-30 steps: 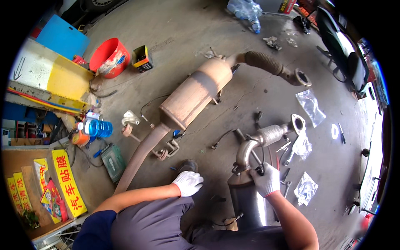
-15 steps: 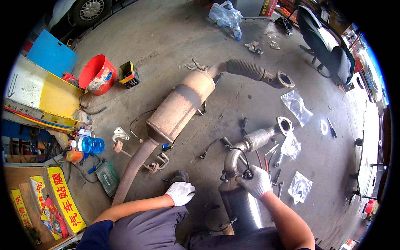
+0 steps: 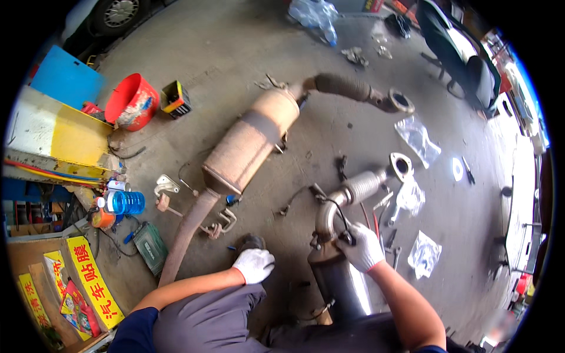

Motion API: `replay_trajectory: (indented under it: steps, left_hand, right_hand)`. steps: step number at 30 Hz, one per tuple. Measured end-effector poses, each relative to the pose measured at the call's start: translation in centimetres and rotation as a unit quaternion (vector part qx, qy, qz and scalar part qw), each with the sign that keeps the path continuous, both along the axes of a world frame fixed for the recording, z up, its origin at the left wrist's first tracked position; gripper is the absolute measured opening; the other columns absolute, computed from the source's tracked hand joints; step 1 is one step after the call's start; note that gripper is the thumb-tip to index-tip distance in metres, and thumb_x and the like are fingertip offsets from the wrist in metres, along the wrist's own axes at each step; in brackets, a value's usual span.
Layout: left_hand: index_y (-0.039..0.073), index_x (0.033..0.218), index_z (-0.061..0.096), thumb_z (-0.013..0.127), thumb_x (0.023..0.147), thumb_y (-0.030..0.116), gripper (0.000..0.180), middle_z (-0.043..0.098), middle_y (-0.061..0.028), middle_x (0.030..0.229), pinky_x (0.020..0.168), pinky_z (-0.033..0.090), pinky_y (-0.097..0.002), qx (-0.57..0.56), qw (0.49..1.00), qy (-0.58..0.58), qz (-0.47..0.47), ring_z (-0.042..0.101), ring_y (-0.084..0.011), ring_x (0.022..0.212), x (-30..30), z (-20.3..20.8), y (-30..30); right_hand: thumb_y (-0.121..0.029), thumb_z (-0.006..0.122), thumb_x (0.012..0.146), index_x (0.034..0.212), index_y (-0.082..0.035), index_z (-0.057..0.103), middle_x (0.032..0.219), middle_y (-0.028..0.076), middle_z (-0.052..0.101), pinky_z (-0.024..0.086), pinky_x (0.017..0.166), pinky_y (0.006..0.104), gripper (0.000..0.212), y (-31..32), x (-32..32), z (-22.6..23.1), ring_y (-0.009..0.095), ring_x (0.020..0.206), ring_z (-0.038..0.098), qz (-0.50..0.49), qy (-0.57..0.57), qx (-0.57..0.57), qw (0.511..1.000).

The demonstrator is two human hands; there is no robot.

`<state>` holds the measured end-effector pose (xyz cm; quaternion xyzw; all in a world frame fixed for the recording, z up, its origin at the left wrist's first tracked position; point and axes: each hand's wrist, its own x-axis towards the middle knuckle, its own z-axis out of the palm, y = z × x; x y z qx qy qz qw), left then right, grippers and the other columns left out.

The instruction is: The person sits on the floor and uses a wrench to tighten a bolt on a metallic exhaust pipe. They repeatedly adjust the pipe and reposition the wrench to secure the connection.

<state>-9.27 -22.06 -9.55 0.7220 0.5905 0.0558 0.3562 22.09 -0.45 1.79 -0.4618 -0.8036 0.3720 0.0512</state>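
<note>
Close to my right knee stands a shiny steel exhaust canister (image 3: 338, 285), upright, with a bent pipe and braided flex section (image 3: 361, 187) at its top. My right hand (image 3: 361, 247), in a white glove, is closed at the canister's top. Its thumb and fingers grip a black cable (image 3: 342, 218) that loops over the bent pipe; the fingertips are partly hidden. My left hand (image 3: 256, 265), also gloved, rests on my left knee with its fingers curled and nothing visible in them. Beyond lies an old rusty exhaust canister (image 3: 250, 144) with a long pipe and flange.
Clear plastic bags (image 3: 425, 254), wrenches (image 3: 396, 259) and a dark pen-like tool (image 3: 469, 169) lie on the floor at right. At left are a red bucket (image 3: 134, 103), a green case (image 3: 151, 247), a blue bottle (image 3: 128, 203) and metal brackets (image 3: 167, 185). A motor scooter (image 3: 459, 56) stands far right.
My right hand stays at the canister's top with the cable, its grip slightly shifted. My left hand remains on my knee. The whole view has tilted a little.
</note>
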Motion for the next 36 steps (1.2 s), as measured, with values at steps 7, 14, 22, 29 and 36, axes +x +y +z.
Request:
replay_trajectory:
  steps: [7, 14, 22, 29, 36]
  left_hand:
    - [0.011, 0.094, 0.081, 0.07, 0.1, 0.032, 0.024, 0.078, -0.0159, 0.096, 0.085, 0.061, -0.0523, 0.024, 1.0, 0.001, 0.005, 0.077, -0.038, 0.092, 0.4, -0.6, -0.7]
    - [0.009, 0.093, 0.08, 0.073, 0.098, 0.026, 0.019, 0.077, -0.0154, 0.098, 0.088, 0.059, -0.0531, 0.018, 0.999, -0.009, 0.035, 0.076, -0.0382, 0.095, 0.3, 0.0, -0.2]
    - [0.008, 0.094, 0.081, 0.076, 0.095, 0.023, 0.016, 0.078, -0.0144, 0.098, 0.086, 0.06, -0.0515, 0.014, 0.999, -0.012, 0.04, 0.076, -0.0382, 0.095, 0.4, -0.3, -0.2]
    - [0.011, 0.091, 0.08, 0.073, 0.096, 0.027, 0.018, 0.077, -0.0144, 0.094, 0.082, 0.061, -0.0517, 0.001, 1.0, 0.028, -0.012, 0.076, -0.0378, 0.09, 0.9, 0.5, 0.6]
    - [0.01, 0.096, 0.081, 0.071, 0.098, 0.032, 0.024, 0.08, -0.0146, 0.098, 0.086, 0.062, -0.0515, 0.012, 1.0, 0.0, 0.018, 0.078, -0.0369, 0.095, -0.2, -0.4, -0.9]
  right_hand:
    - [-0.012, 0.081, 0.092, 0.109, -0.001, 0.072, 0.109, 0.024, 0.067, 0.055, 0.092, 0.0538, 0.022, 0.7, 0.7, -0.3, 0.049, 0.106, 0.068, 0.058, 0.048, -0.05, 0.996]
    - [-0.033, 0.086, 0.086, 0.104, -0.001, 0.076, 0.104, 0.024, 0.071, 0.057, 0.092, 0.053, 0.038, 1.4, -0.9, 1.8, 0.046, 0.103, 0.072, 0.005, -0.072, -0.082, 0.994]
    - [-0.035, 0.087, 0.087, 0.101, -0.001, 0.076, 0.103, 0.025, 0.073, 0.056, 0.091, 0.0538, 0.039, 0.9, -0.1, 0.1, 0.048, 0.099, 0.072, 0.01, 0.047, -0.054, 0.997]
    - [-0.031, 0.089, 0.084, 0.098, -0.001, 0.073, 0.097, 0.022, 0.069, 0.057, 0.085, 0.0511, 0.037, 1.3, 0.2, 0.6, 0.046, 0.094, 0.07, 0.02, 0.03, -0.016, 0.999]
    - [-0.038, 0.089, 0.085, 0.095, -0.002, 0.075, 0.102, 0.024, 0.072, 0.059, 0.087, 0.0537, 0.041, 0.9, -1.3, 1.5, 0.047, 0.097, 0.073, -0.004, -0.072, -0.055, 0.996]
